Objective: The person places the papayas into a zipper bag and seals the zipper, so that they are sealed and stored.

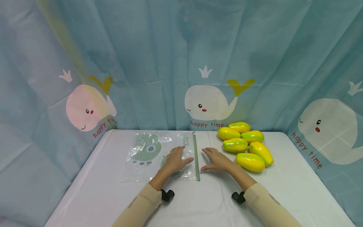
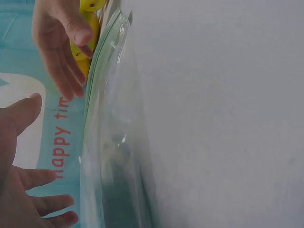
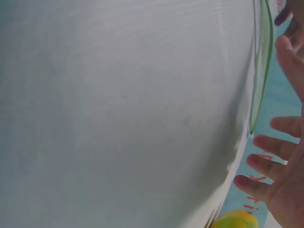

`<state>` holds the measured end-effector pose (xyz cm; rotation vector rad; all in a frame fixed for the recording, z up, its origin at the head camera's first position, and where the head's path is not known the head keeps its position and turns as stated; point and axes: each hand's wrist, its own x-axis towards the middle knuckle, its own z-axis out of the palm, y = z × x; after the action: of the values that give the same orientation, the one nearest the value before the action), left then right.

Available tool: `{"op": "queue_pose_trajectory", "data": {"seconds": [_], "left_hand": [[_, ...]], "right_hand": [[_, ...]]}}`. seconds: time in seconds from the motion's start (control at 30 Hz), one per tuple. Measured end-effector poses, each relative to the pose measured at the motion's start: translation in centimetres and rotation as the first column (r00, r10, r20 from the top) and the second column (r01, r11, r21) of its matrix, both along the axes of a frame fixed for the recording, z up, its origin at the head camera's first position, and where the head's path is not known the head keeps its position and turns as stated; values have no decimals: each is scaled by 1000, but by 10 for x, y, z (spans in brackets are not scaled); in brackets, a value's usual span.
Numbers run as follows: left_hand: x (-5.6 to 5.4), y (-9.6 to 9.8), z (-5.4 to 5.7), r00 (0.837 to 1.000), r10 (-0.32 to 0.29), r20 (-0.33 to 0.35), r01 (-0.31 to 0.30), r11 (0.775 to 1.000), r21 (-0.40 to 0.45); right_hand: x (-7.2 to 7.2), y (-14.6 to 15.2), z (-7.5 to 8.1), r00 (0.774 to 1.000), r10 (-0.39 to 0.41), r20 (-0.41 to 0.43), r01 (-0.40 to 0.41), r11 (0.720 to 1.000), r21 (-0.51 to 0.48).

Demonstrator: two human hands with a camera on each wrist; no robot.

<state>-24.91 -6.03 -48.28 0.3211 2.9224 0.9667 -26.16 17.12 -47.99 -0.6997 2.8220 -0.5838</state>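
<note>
A clear zip bag (image 1: 173,142) with a green dinosaur print lies flat on the table, its green zip edge (image 1: 196,157) facing right. Over the bag's right part hovers my left hand (image 1: 175,160), fingers spread, holding nothing. My right hand (image 1: 216,160) is just right of the zip edge, its fingers also spread and bare of any object. In the left wrist view the bag (image 2: 114,118) runs beside both hands. Behind and right of my right hand lie several yellow-green mangoes or papaya-like fruits (image 1: 250,162).
The white-covered table (image 1: 90,170) backs onto a blue curtain (image 1: 153,63) printed with whales, which also hangs at both sides. A black wrist camera (image 1: 168,195) sits at the left cuff and another black camera (image 1: 238,197) at the right.
</note>
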Motion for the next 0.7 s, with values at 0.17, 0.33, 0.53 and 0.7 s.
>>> {"op": "queue_pose_trajectory", "data": {"seconds": [0.17, 0.33, 0.53, 0.7], "left_hand": [[-1, 8, -4, 999, -18, -31, 19, 1000, 10], [-2, 16, -4, 999, -36, -38, 37, 999, 23], [-3, 24, -4, 999, -47, -27, 47, 999, 2], [-5, 29, -8, 1000, -29, -1, 29, 999, -16]], "right_hand": [[-1, -4, 0, 1000, 12, -12, -11, 1000, 10], [-2, -7, -1, 1000, 22, -17, -21, 999, 36], [-4, -12, -1, 999, 36, -4, -36, 998, 56], [-5, -15, -3, 999, 35, 17, -36, 997, 72]]}}
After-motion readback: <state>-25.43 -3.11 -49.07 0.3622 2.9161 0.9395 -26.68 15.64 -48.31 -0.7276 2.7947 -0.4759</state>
